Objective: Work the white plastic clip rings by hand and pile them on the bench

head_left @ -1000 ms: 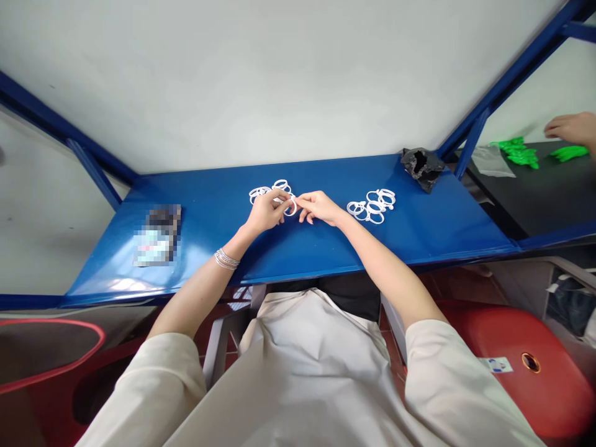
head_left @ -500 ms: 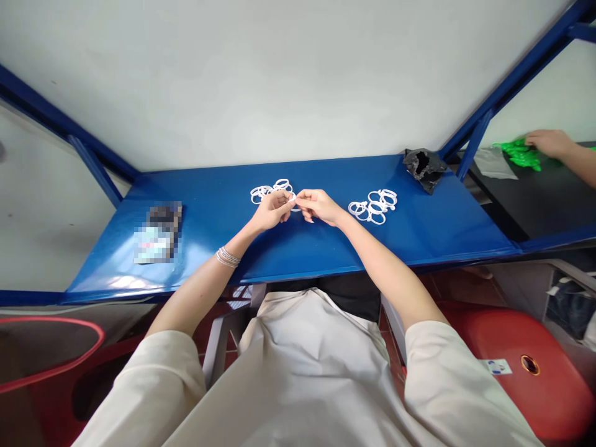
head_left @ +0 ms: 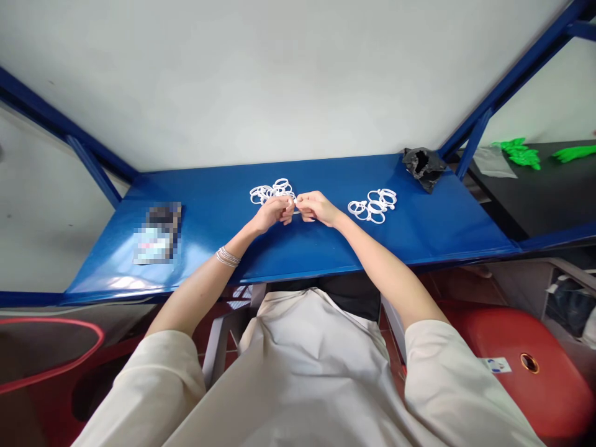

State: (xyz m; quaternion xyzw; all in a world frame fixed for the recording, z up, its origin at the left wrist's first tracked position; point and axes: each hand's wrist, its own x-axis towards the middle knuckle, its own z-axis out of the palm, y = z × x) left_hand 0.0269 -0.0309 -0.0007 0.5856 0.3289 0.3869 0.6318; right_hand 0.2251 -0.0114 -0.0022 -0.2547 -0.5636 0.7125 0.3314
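Over the middle of the blue table (head_left: 316, 248), my hands meet fingertip to fingertip. A small white ring (head_left: 296, 212) with a knob-like end is pinched between them, mostly hidden by the fingers. My left hand (head_left: 272, 214) is closed on one side of it, with several silvery bracelets around the wrist. On the other side, my right hand (head_left: 320, 208) grips it between thumb and curled index finger. Just behind my left hand lies a pile of white rings (head_left: 266, 189). Another loose group of white rings (head_left: 375, 207) rests to the right of my right hand.
A crumpled black plastic bag (head_left: 423, 167) stands at the table's back right corner. On the left lies a blurred-out flat item (head_left: 158, 233). Blue frame bars (head_left: 95, 169) rise at both sides. Green pieces (head_left: 521, 153) lie on the neighbouring black table; a red stool (head_left: 507, 366) is at right.
My left fingers have curled in more tightly around the white ring; my right hand has hardly moved. The other person's hand has withdrawn from the green pieces, and a second green bunch now shows.
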